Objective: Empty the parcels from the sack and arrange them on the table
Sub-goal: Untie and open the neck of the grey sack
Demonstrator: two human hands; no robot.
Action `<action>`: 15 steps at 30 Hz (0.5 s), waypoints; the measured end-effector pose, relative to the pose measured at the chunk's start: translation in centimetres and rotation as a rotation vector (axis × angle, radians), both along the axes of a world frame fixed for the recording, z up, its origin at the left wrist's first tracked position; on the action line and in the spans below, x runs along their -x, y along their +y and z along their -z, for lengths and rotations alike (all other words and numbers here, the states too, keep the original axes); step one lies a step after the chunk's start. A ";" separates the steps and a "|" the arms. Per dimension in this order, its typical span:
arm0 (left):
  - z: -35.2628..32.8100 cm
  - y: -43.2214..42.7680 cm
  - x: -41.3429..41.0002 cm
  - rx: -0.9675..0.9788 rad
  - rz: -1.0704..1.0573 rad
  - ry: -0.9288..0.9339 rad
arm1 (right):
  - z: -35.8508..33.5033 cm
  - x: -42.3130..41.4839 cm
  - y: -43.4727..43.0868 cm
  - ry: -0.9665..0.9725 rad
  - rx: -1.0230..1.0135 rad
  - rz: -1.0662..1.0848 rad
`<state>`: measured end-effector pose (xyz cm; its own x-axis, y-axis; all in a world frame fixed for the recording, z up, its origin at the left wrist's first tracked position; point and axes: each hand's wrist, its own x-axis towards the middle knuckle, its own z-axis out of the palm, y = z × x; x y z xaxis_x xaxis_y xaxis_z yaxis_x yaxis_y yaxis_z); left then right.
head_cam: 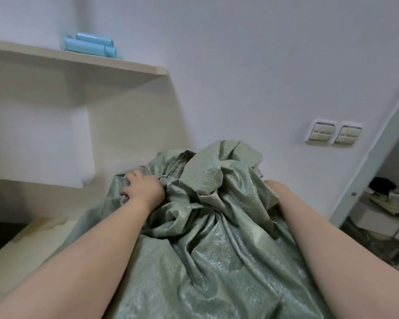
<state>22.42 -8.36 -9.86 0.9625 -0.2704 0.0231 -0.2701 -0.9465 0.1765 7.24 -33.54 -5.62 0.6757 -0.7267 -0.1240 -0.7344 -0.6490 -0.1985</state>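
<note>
Green woven plastic fills the middle of the view: one sack [217, 238], bunched and crumpled at its top, held up close to the person just right of the pale desk [21, 245]; whether it rests on the desk cannot be told. The left hand [145, 187] grips a fold of fabric at the sack's upper left, fingers curled into it. The right forearm [320, 226] runs behind the sack's right side and the right hand is hidden, so its state cannot be told. No parcel shows anywhere, so the emptying seems barely begun and all the arranging is left. On the shelf [78, 58] lie blue rolls [90, 46], two or perhaps three; two wall switches [334, 133] sit side by side.
</note>
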 end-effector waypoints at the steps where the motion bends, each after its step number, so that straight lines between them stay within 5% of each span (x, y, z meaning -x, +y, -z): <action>1: -0.1 0.4 0.3 -0.027 -0.028 -0.001 | -0.2 0.4 0.2 0.000 0.043 0.021; 9: 0.3 3.0 1.6 0.076 -0.001 -0.186 | -0.1 2.1 2.1 -0.173 0.067 0.222; 15: -1.7 3.3 2.2 0.810 -0.201 0.042 | -0.5 1.3 1.9 -0.690 -0.278 0.202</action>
